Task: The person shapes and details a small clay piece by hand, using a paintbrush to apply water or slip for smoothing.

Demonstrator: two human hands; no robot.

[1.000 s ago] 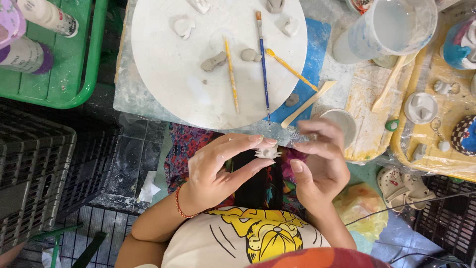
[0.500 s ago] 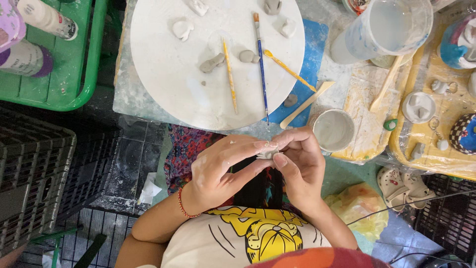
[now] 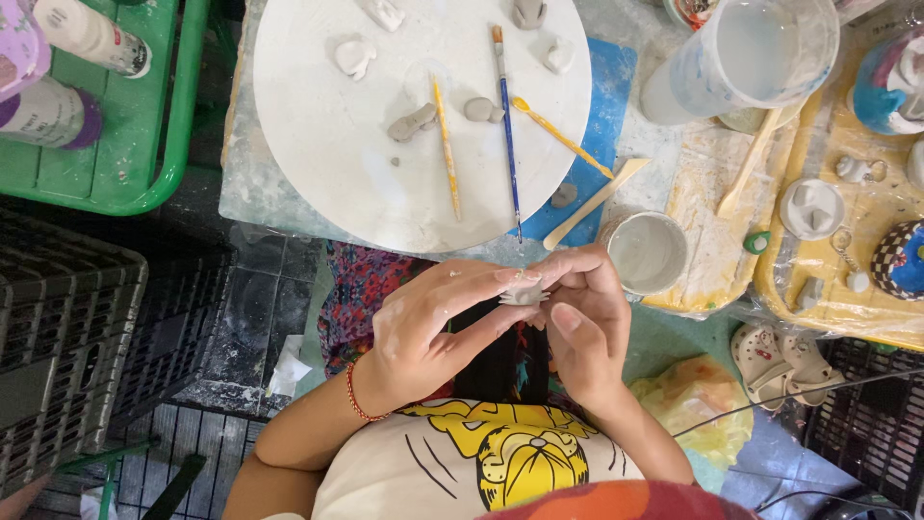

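Note:
Both of my hands meet over my lap around a small pale clay piece point(image 3: 525, 292). My left hand point(image 3: 433, 323), with a red bracelet at the wrist, pinches the piece between thumb and fingertips. My right hand point(image 3: 577, 323) curls around it from the other side, thumb pressed against it. Most of the clay piece is hidden by my fingers. Just above my hands lies the round white board point(image 3: 318, 144) carrying several grey and white clay lumps, a yellow tool point(image 3: 445, 144) and a blue-handled brush point(image 3: 506, 125).
A small grey cup point(image 3: 647, 252) stands right of my hands beside a wooden stick point(image 3: 597, 200). A large clear tub point(image 3: 760, 53) sits at top right. A yellow tray point(image 3: 847, 289) holds small figurines. A green tray point(image 3: 115, 164) with bottles and black crates point(image 3: 58, 356) are at left.
My hands have drawn closer together and shifted a little left and down, the right hand closing more tightly around the clay piece. The table items have not moved.

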